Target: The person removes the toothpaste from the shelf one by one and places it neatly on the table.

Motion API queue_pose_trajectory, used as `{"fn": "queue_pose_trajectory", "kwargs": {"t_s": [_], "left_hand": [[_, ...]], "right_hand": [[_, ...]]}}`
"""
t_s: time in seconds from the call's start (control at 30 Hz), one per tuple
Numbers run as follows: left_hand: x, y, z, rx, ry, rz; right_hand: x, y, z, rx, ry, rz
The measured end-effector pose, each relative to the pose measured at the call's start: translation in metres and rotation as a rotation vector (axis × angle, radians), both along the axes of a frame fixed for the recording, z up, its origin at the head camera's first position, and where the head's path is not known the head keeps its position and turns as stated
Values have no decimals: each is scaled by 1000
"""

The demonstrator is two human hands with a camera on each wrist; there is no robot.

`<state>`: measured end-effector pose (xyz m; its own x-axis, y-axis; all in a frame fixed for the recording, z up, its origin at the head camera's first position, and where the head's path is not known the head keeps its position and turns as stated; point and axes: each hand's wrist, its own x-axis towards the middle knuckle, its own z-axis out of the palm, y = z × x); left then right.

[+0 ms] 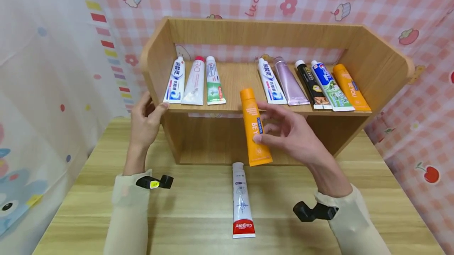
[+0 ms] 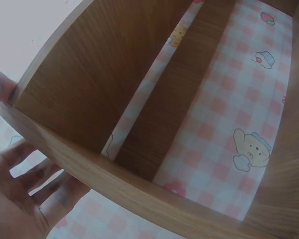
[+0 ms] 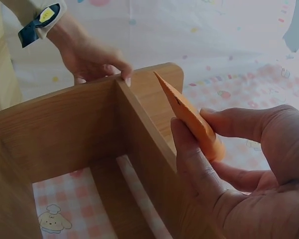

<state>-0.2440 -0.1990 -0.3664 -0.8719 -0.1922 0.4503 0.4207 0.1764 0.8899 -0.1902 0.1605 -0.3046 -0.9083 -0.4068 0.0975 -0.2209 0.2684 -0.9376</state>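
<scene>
My right hand (image 1: 280,129) pinches an orange tube (image 1: 254,127) between thumb and fingers, holding it upright in front of the wooden shelf's (image 1: 227,107) front edge, cap up. In the right wrist view the orange tube (image 3: 189,117) shows edge-on in my right hand (image 3: 229,164). My left hand (image 1: 147,119) grips the shelf's left side wall, thumb on the front corner; the left wrist view shows its fingers (image 2: 20,184) behind the wooden edge (image 2: 114,179). A white and red Colgate tube (image 1: 242,201) lies on the table below.
Three tubes (image 1: 193,81) lie on the shelf at left and several more (image 1: 312,83) at right, with a gap between them. The shelf stands on a wooden table (image 1: 198,207). Pink checked cloth (image 1: 408,89) hangs behind and to the right.
</scene>
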Motion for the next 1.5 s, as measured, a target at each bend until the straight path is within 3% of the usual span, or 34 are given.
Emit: {"fn": "queue_pose_trajectory", "kwargs": {"t_s": [0.7,1.0,1.5], "left_hand": [[-2,1,3,3,6,4],[-1,1,1,-13,-2,11],[-1,1,0,-6,-2,-2]], "right_hand": [[12,19,-42,-26,-1,52],[15,26,-65,-40,-66,54],[9,30,-116,-79,-207,-17]]}}
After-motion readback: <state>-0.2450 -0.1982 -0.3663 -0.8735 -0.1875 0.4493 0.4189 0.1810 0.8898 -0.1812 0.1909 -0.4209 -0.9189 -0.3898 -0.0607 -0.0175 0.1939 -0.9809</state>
